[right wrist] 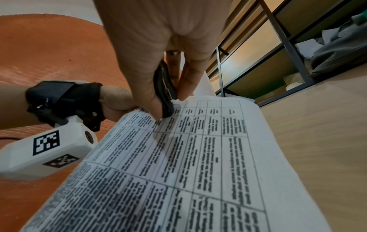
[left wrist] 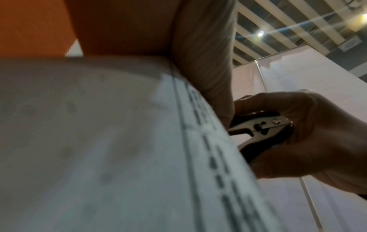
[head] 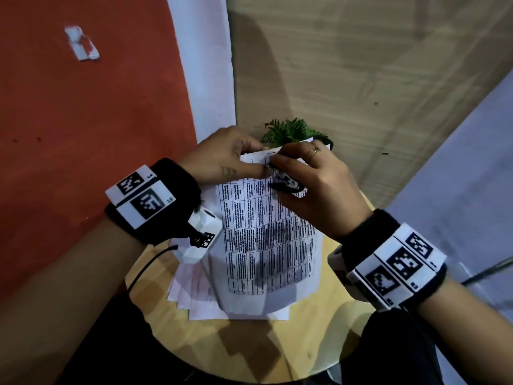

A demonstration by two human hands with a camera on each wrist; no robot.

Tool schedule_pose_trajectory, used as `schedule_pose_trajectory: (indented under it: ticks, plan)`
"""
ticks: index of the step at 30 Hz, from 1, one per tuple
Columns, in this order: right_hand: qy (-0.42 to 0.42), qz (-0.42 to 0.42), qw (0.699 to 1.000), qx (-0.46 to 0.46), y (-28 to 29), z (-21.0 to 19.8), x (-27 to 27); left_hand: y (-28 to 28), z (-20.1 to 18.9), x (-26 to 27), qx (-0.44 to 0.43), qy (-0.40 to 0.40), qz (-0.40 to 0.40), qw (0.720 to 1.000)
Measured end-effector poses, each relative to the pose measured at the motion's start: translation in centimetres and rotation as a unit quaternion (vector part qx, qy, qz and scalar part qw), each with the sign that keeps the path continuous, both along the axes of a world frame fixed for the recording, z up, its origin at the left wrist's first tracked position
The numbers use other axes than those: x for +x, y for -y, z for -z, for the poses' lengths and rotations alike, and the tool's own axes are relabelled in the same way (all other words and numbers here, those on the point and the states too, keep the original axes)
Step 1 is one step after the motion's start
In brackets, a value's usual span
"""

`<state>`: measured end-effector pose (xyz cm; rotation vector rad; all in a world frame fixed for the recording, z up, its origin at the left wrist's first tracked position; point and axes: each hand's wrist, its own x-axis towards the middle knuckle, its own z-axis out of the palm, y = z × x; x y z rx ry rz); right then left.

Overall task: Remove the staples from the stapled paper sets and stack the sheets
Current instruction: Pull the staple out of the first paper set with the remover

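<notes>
Left hand [head: 222, 159] pinching paper set [head: 266, 234] far corner, right hand [head: 313, 184] squeezing staple remover [head: 286, 183] there; staple-pulling step, next likely lifting staple clear.

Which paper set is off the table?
The table-printed set, held at its top edge by the left hand; the other sheets lie flat beneath.

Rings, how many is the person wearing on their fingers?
1. A gold ring sits on a finger of the right hand, which grips the staple remover. The left hand shows none, though its fingertips are hidden behind the stapled paper set.
</notes>
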<state>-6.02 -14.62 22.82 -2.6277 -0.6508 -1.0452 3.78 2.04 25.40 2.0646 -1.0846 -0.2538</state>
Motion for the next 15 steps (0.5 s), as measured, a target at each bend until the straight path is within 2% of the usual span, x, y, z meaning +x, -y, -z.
schedule_pose_trajectory:
  ticks: [8,15]
  plan:
    - [0.021,-0.012,1.0,-0.002,-0.6,-0.1,0.0,-0.1,-0.4,-0.8,0.001,0.02,-0.014,1.0]
    - [0.033,0.008,0.999,-0.01,-1.1,-0.4,0.1,0.0,-0.9,-1.2,-0.013,0.037,-0.059,0.997]
